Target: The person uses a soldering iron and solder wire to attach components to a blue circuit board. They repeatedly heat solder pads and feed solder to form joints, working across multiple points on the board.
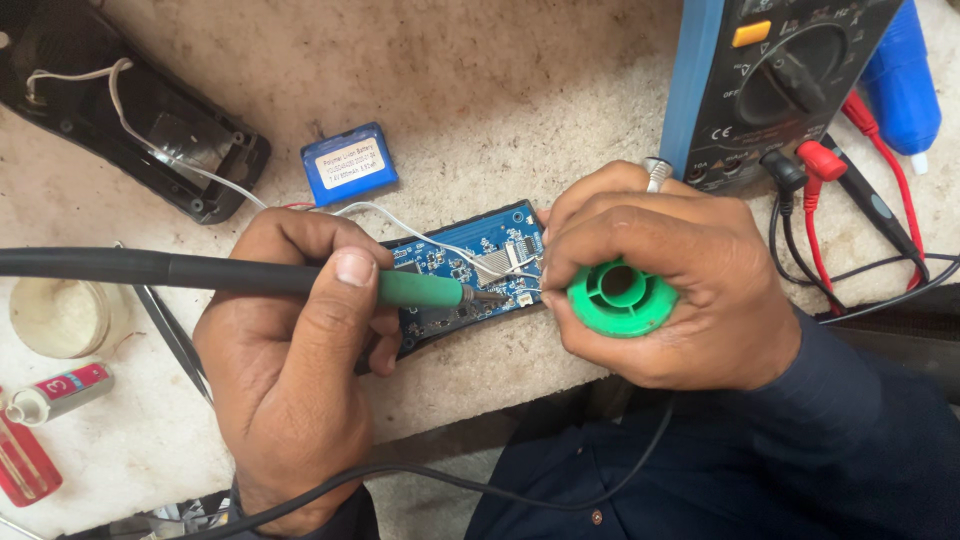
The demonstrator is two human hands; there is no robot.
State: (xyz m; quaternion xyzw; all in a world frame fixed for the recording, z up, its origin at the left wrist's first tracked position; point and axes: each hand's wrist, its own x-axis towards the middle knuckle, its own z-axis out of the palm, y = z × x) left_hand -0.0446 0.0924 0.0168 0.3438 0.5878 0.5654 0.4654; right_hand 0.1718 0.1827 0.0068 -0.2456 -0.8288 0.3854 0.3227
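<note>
At the centre of the frame, the blue circuit board [470,270] lies near the front edge of the desk [520,80]. The left hand [290,370] is closed around the soldering iron [300,278], gripping its green collar, with the tip resting on the board's right end. The right hand [660,290] is curled around a green solder spool [620,297], fingers pinched toward the tip; a thin strand seems to run from it to the joint, though it is too fine to be sure. White wires [400,215] lead from the board toward the blue battery pack [349,162] and the black casing [130,110] at upper left. A multimeter [770,80] with red and black leads stands at upper right. Done well, this joint wants a steady tip on pad and wire together, solder fed sparingly, clear of the neighbouring ribbon connector.
</note>
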